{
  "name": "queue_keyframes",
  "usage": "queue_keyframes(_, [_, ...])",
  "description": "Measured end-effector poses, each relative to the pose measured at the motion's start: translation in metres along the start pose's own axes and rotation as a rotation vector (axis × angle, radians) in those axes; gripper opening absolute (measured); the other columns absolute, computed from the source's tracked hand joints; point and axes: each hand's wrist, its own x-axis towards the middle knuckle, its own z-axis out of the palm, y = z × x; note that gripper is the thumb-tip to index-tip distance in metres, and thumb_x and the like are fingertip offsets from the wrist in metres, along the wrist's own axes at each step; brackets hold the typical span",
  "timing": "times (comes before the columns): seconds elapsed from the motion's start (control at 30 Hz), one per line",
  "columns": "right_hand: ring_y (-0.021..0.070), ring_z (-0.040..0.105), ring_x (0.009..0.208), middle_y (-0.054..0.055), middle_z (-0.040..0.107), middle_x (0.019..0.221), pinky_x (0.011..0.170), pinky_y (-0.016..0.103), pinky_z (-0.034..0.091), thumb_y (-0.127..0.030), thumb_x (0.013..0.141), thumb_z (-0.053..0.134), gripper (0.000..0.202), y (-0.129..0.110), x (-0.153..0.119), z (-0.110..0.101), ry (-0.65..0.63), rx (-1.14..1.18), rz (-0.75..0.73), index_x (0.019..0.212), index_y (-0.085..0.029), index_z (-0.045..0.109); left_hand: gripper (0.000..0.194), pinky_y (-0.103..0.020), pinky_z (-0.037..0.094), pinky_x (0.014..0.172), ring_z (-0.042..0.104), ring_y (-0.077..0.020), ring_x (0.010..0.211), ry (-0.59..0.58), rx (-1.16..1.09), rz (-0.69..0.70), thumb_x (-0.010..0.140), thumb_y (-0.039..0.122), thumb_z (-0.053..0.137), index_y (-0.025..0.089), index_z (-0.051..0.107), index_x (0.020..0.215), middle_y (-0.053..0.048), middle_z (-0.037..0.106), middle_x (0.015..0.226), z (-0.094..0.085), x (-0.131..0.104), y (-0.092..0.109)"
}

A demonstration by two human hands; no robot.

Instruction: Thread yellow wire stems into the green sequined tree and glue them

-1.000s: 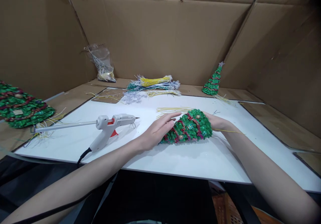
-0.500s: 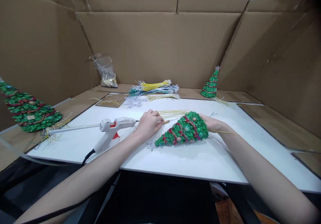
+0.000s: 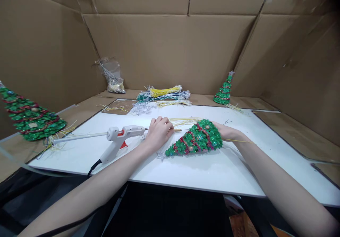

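Note:
My left hand [image 3: 159, 133] is closed around a slim wooden-handled tool [image 3: 177, 129], whose thin tip points right toward the tree; the tip's kind is too small to make out. A small decorated Christmas tree [image 3: 198, 138], green with red garland and gold beads, lies tilted, its silver star pointing left. My right hand [image 3: 224, 131] grips it at the broad base end, the fingers hidden behind the tree. A yellow wire runs across the right wrist. Just left of my left hand, a white glue gun [image 3: 120, 139] rests on the white board.
Loose yellow wires [image 3: 183, 120] lie behind the hands. Farther back are bundles of coloured wire [image 3: 164, 92], silver stars [image 3: 142, 108] and a plastic bag [image 3: 114, 76]. More decorated trees stand at left [image 3: 32, 115] and back right [image 3: 223, 91]. Cardboard walls [image 3: 170, 49] surround the board.
The wooden-handled tool is now more level, with more of its handle showing past my left fingers. The tree has barely moved; the whole view has shifted slightly.

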Motion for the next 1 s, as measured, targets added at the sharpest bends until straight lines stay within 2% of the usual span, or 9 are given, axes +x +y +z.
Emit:
queue_keyframes(0.2, [0.0308, 0.06, 0.117, 0.012, 0.066, 0.126, 0.1, 0.045, 0.049, -0.046, 0.074, 0.075, 0.051, 0.002, -0.001, -0.001, 0.008, -0.013, -0.021, 0.116, -0.018, 0.068, 0.011, -0.037, 0.033, 0.082, 0.053, -0.0233, 0.1, 0.118, -0.197, -0.124, 0.092, 0.029, 0.06, 0.019, 0.065, 0.09, -0.005, 0.065, 0.101, -0.01, 0.0, 0.004])
queue_keyframes(0.33, [0.0321, 0.053, 0.127, 0.013, 0.062, 0.133, 0.105, 0.045, 0.045, -0.047, 0.074, 0.075, 0.06, 0.0, 0.0, -0.001, -0.004, -0.011, -0.04, 0.126, -0.019, 0.063, 0.005, -0.033, 0.037, 0.079, 0.054, -0.0178, 0.085, 0.152, -0.491, -0.179, 0.092, 0.022, 0.058, 0.018, 0.061, 0.092, -0.002, 0.067, 0.097, -0.015, 0.001, 0.005])
queue_keyframes(0.43, [0.0326, 0.052, 0.129, 0.012, 0.064, 0.131, 0.106, 0.046, 0.044, -0.049, 0.074, 0.075, 0.059, -0.001, -0.001, 0.0, 0.005, -0.021, -0.032, 0.124, -0.019, 0.064, 0.013, -0.028, 0.04, 0.071, 0.052, -0.013, 0.072, 0.185, -0.694, -0.162, 0.093, 0.014, 0.052, 0.018, 0.061, 0.102, -0.003, 0.067, 0.1, -0.015, -0.001, 0.007])
queue_keyframes(0.57, [0.0321, 0.056, 0.123, 0.012, 0.066, 0.128, 0.104, 0.045, 0.046, -0.05, 0.074, 0.075, 0.057, -0.001, -0.001, -0.001, -0.006, -0.015, -0.012, 0.12, -0.018, 0.066, 0.029, -0.027, 0.042, 0.073, 0.052, -0.0122, 0.075, 0.221, -0.808, -0.075, 0.093, 0.013, 0.049, 0.02, 0.058, 0.12, -0.005, 0.063, 0.108, -0.016, -0.005, 0.016])
queue_keyframes(0.67, [0.0307, 0.059, 0.119, 0.011, 0.066, 0.127, 0.101, 0.043, 0.048, -0.049, 0.075, 0.074, 0.053, 0.001, -0.002, -0.002, -0.016, 0.001, 0.0, 0.117, -0.018, 0.067, 0.022, -0.026, 0.046, 0.073, 0.055, -0.0115, 0.077, 0.177, -0.976, -0.053, 0.092, 0.019, 0.054, 0.018, 0.059, 0.113, -0.006, 0.06, 0.107, -0.02, -0.009, 0.023])
queue_keyframes(0.83, [0.0296, 0.061, 0.116, 0.011, 0.068, 0.124, 0.1, 0.042, 0.049, -0.048, 0.075, 0.074, 0.05, 0.0, -0.002, -0.002, -0.037, -0.001, 0.006, 0.114, -0.018, 0.068, 0.018, -0.027, 0.052, 0.074, 0.063, -0.0139, 0.08, 0.092, -1.312, -0.078, 0.086, 0.025, 0.066, 0.015, 0.058, 0.098, -0.004, 0.061, 0.091, -0.028, -0.013, 0.026])
queue_keyframes(1.0, [0.0294, 0.063, 0.111, 0.011, 0.07, 0.119, 0.096, 0.042, 0.051, -0.05, 0.074, 0.074, 0.048, 0.002, -0.002, -0.002, -0.006, 0.008, 0.021, 0.11, -0.017, 0.07, 0.015, -0.025, 0.049, 0.069, 0.064, -0.0139, 0.077, -0.057, -1.402, 0.008, 0.088, 0.027, 0.065, 0.013, 0.06, 0.093, -0.004, 0.061, 0.086, -0.029, -0.016, 0.024])
